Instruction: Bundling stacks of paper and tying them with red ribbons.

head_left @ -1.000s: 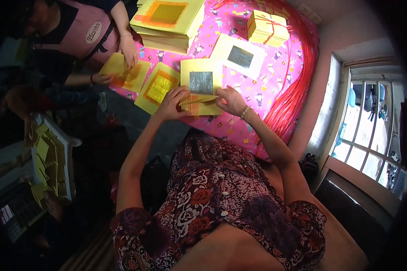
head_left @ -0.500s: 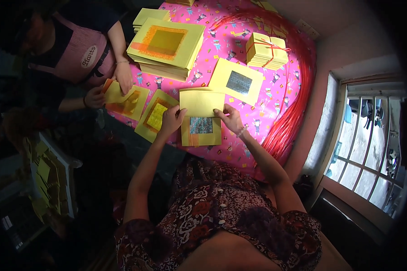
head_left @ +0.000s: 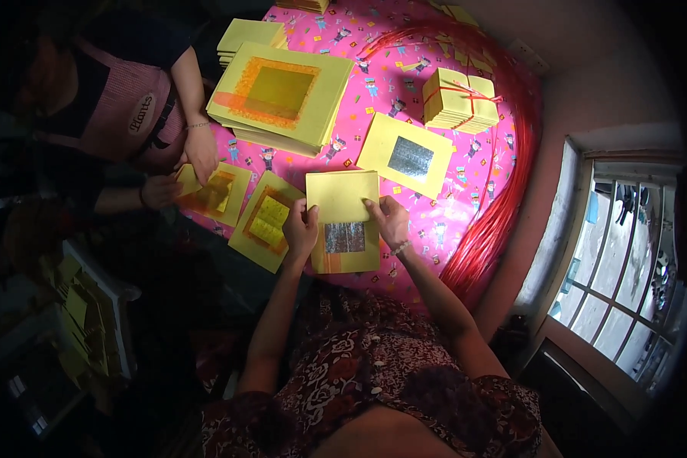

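Note:
Between my hands lies yellow paper in two parts: a plain upper piece [head_left: 342, 197] and, below it, a yellow sheet [head_left: 346, 262] with a silvery foil rectangle and an orange band. I cannot tell whether the plain piece is a fold or a separate sheet. My left hand [head_left: 301, 230] pinches the left edge, thumb up. My right hand [head_left: 391, 221] grips the right edge with its thumb on top. A yellow sheet with a gold panel [head_left: 267, 221] lies left of my left hand. Beyond my right hand is another yellow sheet [head_left: 439, 153] with a silver rectangle.
A tall stack of yellow paper [head_left: 324, 99] stands at the back. A bundle tied with red strips [head_left: 460, 99] sits back right, beside long red strands [head_left: 504, 206]. At left, a co-worker's hands [head_left: 200, 153] handle a gold-panelled sheet [head_left: 225, 195]. A barred window [head_left: 618, 252] is at right.
My hands and the paper between them have come slightly nearer to me. The plain piece lies more evenly over the sheet. The co-worker's hands have shifted on their sheet. The view has moved a little.

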### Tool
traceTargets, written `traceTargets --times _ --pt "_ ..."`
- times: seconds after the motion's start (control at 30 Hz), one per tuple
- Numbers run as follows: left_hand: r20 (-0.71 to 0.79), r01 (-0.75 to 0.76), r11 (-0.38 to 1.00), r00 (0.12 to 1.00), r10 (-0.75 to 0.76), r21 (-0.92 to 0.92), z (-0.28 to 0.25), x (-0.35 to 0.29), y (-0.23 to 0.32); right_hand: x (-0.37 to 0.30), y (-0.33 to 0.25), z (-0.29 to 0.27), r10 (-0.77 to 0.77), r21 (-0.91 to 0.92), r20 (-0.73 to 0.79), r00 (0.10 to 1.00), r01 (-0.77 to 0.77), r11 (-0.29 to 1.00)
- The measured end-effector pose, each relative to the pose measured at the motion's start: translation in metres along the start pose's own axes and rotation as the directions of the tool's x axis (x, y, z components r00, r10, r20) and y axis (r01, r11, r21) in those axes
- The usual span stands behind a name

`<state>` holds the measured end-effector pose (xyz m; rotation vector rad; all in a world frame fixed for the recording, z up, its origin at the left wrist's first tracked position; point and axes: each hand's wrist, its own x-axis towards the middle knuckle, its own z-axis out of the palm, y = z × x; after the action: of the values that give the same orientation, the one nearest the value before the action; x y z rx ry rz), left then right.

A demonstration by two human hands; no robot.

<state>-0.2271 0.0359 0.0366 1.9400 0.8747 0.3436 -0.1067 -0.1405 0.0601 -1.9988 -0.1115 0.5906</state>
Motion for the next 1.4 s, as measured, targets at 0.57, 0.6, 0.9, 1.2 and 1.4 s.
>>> traceTargets --times 0.57,0.6,0.9,1.2,1.4 --pt "-0.037 -0.114 0.992 0.993 0.116 0.063 0.002 0.005 -0.001 0.015 -0.014 -0.003 0.126 -0.301 0.016 0.992 -0.116 0.947" --pt "-0.036 -0.115 0.991 0.992 0.117 0.063 0.002 0.005 -0.001 0.016 -0.011 -0.003 0.126 -0.304 0.011 0.992 -0.117 0.946" --pt "-0.008 -0.075 0.992 0.997 0.076 0.106 -0.001 0.005 0.009 0.019 -0.004 -0.003 0.147 -0.305 0.017 0.989 -0.135 0.943" --pt "-0.05 -0.244 0.895 0.958 0.282 0.374 0.008 0.003 0.016 0.019 0.007 0.003 0.071 -0.296 -0.019 0.997 -0.073 0.952" --pt "0.086 -0.193 0.795 0.981 0.177 0.575 0.02 0.009 0.018 0.012 0.0 0.009 -0.137 -0.431 -0.028 0.99 0.112 0.896"
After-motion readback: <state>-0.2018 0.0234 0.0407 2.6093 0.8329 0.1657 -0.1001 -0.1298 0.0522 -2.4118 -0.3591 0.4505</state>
